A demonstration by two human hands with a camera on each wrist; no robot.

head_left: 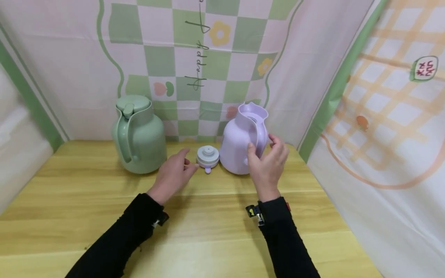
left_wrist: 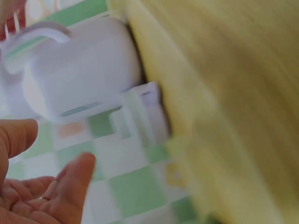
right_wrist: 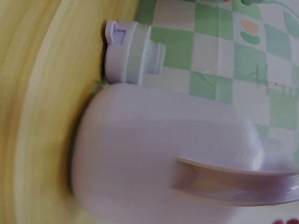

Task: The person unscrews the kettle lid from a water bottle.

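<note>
A lilac thermos jug (head_left: 240,143) without its lid stands upright on the table, handle towards me. My right hand (head_left: 267,168) is at its handle, thumb on one side and fingers on the other, apart and not closed round it. In the right wrist view, the handle (right_wrist: 233,182) shows bare, with fingertips just at the corner. Left of the jug, its lid (head_left: 208,157) lies upside down, stopper upwards and lilac lever by the tabletop. Just left of this lid is my left hand (head_left: 175,173), thumb and fingers spread and holding nothing.
A green thermos jug (head_left: 142,135) with its lid on stands at the left, behind my left hand. The wooden table (head_left: 194,239) ends at a checked cloth backdrop (head_left: 187,58). A patterned cloth (head_left: 393,116) hangs along the right side.
</note>
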